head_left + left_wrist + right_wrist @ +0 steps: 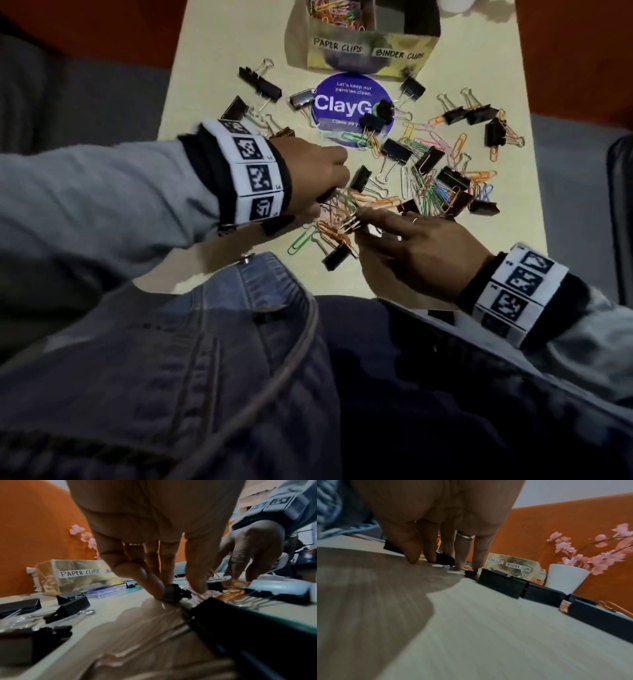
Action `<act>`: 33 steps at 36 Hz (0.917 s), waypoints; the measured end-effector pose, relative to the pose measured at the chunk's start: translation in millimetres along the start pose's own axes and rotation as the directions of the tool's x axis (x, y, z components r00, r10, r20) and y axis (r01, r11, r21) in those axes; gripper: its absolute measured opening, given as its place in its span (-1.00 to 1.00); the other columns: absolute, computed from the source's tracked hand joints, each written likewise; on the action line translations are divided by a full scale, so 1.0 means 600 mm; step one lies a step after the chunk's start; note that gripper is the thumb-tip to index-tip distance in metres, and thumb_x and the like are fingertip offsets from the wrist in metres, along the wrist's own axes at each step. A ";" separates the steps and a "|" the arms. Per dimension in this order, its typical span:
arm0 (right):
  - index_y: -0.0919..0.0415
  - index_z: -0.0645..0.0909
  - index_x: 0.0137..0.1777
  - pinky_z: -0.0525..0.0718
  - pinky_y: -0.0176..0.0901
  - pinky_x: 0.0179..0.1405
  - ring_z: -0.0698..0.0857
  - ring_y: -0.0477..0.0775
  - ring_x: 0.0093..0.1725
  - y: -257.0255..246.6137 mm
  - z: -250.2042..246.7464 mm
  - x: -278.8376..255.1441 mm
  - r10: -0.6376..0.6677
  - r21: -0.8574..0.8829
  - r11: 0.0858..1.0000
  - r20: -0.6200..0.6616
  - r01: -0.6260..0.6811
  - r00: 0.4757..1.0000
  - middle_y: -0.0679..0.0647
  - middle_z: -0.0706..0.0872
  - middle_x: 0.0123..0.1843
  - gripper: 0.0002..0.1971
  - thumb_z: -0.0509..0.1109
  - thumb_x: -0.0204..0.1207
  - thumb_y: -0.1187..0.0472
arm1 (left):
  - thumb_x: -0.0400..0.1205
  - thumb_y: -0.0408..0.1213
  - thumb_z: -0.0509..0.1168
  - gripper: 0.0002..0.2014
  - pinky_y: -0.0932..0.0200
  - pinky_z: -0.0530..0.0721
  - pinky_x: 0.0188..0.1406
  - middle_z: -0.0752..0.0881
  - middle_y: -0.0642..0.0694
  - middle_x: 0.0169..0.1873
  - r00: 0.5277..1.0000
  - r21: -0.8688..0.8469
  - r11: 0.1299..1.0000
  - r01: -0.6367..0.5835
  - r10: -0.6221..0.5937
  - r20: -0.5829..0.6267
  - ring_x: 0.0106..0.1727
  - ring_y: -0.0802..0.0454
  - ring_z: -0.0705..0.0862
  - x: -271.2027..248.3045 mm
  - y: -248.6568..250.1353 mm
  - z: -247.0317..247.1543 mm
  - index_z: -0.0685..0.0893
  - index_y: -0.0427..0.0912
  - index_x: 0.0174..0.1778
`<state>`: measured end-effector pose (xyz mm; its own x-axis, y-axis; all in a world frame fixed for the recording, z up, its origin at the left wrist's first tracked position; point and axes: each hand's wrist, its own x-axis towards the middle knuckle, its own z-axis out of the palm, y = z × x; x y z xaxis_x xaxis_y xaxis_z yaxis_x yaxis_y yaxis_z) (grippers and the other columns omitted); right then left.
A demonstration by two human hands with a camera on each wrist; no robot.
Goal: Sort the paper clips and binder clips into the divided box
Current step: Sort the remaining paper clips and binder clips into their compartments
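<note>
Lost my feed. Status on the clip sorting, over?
Left hand pinching a binder clip on the table; right hand fingering the clip pile. Box: paper clips in, binder side looks empty. Clips tangled together.

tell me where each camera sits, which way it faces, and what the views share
Head: looks down from above at the table; both forearms and a denim jacket show.
Left wrist: low over the table, looks along the left hand toward the divided box.
Right wrist: low, looks along the right hand toward the box and a white vase.
All share the box.
</note>
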<state>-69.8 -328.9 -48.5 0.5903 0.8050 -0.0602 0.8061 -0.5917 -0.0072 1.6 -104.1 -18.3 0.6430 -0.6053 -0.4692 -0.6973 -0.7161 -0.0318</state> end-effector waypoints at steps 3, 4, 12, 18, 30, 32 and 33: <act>0.06 0.64 0.31 0.75 0.06 -0.30 0.76 0.32 -0.15 0.016 0.003 0.000 0.061 0.033 0.997 0.048 -0.063 0.997 0.11 0.57 0.46 -0.55 0.38 0.38 0.25 | 0.56 -0.18 0.38 -0.64 0.03 0.57 -0.16 0.47 -0.11 0.16 0.998 -0.011 0.999 0.036 -0.037 -0.046 -0.01 -0.18 0.60 0.011 -0.003 0.004 0.51 -0.10 0.26; 0.05 0.64 0.31 0.74 0.07 -0.31 0.76 0.33 -0.17 0.021 0.001 0.000 0.072 0.029 0.997 0.056 -0.073 0.996 0.11 0.56 0.46 -0.54 0.36 0.38 0.24 | 0.56 -0.19 0.38 -0.65 0.02 0.57 -0.13 0.48 -0.12 0.15 0.998 -0.021 0.998 0.052 -0.053 -0.047 0.02 -0.18 0.60 0.013 -0.005 0.003 0.52 -0.10 0.24; 0.20 0.66 0.22 0.73 0.07 -0.44 0.78 0.33 -0.13 0.044 -0.011 -0.005 0.135 0.087 0.987 0.044 -0.138 0.990 0.13 0.63 0.38 -0.59 0.46 0.33 0.31 | 0.56 -0.20 0.37 -0.73 0.00 0.55 -0.03 0.50 -0.16 0.18 0.986 -0.092 0.984 0.154 -0.159 -0.045 0.11 -0.18 0.58 0.006 -0.043 0.006 0.58 -0.11 0.16; 0.24 0.56 0.38 0.69 0.22 0.06 0.77 0.26 0.04 0.034 -0.013 0.006 0.155 0.081 0.985 -0.029 -0.152 0.988 0.17 0.69 0.29 -0.42 0.53 0.31 0.28 | 0.62 -0.16 0.32 -0.64 0.01 0.58 -0.06 0.49 -0.17 0.25 0.963 -0.103 0.978 0.180 -0.197 -0.185 0.11 -0.20 0.62 -0.024 -0.041 0.007 0.52 -0.15 0.31; 0.04 0.61 0.28 0.53 0.14 0.23 0.74 0.24 -0.04 0.005 -0.042 0.085 0.371 -0.132 0.927 0.198 -0.351 0.907 0.08 0.65 0.19 -0.63 0.12 0.62 -0.05 | 0.54 0.01 0.38 -0.52 0.03 0.57 -0.07 0.58 -0.12 0.17 0.982 -0.078 0.980 0.182 -0.177 0.067 0.14 -0.16 0.61 -0.026 0.031 0.021 0.45 -0.12 0.28; -0.02 0.65 0.25 0.53 0.13 0.22 0.74 0.22 -0.06 0.005 -0.045 0.094 0.364 -0.163 0.928 0.200 -0.335 0.910 0.05 0.64 0.15 -0.67 0.15 0.62 -0.03 | 0.56 -0.05 0.37 -0.63 0.07 0.53 -0.15 0.65 -0.16 0.08 0.979 -0.101 0.974 0.204 -0.202 0.035 0.08 -0.19 0.64 -0.016 0.028 0.019 0.51 -0.13 0.20; -0.06 0.65 0.24 0.51 0.16 0.26 0.74 0.22 -0.05 0.005 -0.044 0.097 0.377 -0.154 0.924 0.218 -0.349 0.900 0.04 0.64 0.14 -0.68 0.16 0.61 -0.03 | 0.58 -0.08 0.35 -0.67 0.10 0.50 -0.19 0.67 -0.16 0.02 0.976 -0.120 0.969 0.218 -0.217 0.019 0.05 -0.19 0.64 -0.011 0.028 0.020 0.53 -0.13 0.18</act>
<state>-31.9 -282.5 -25.9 0.8260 0.4922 -0.2748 0.5452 -0.8214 0.1678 -18.4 -108.0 -26.3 0.7731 -0.4284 -0.4677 -0.4971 -0.8673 -0.0272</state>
